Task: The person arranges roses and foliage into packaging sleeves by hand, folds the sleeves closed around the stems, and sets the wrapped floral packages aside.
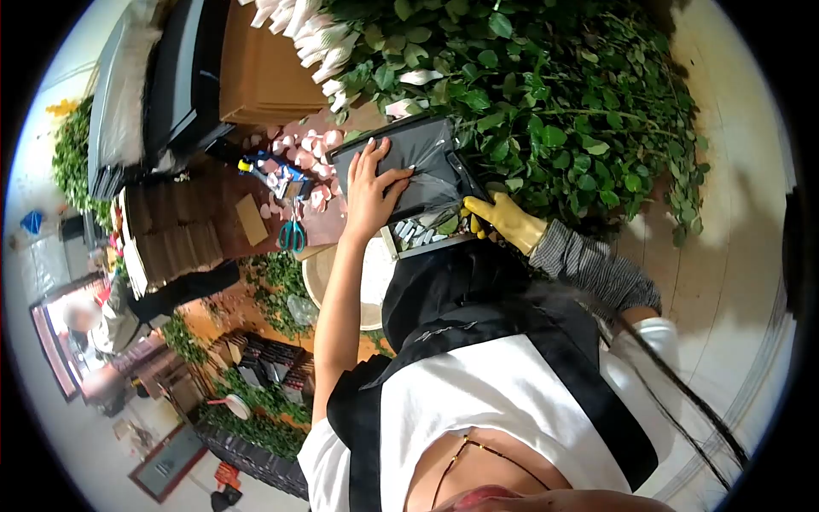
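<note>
A flat black item [426,154], seemingly wrapped in shiny plastic, lies tilted beside a heap of leafy green stems. My bare left hand [375,183] rests palm down on it, fingers apart. At its near right corner, my right hand [490,218], in a yellow glove, has its fingers closed on the black plastic edge. Just below the black item is a light-edged tray [426,243] with small pale pieces in it. Pink petals [311,158] are scattered left of my left hand, by teal-handled scissors [292,235].
Leafy stems [563,128] with white-wrapped heads [320,38] fill the top. A cardboard box [264,68] stands at the upper left. Below the table is a round pale container [367,282]. Stacked cardboard [171,239] lies further left. Another person [119,320] is at the far left.
</note>
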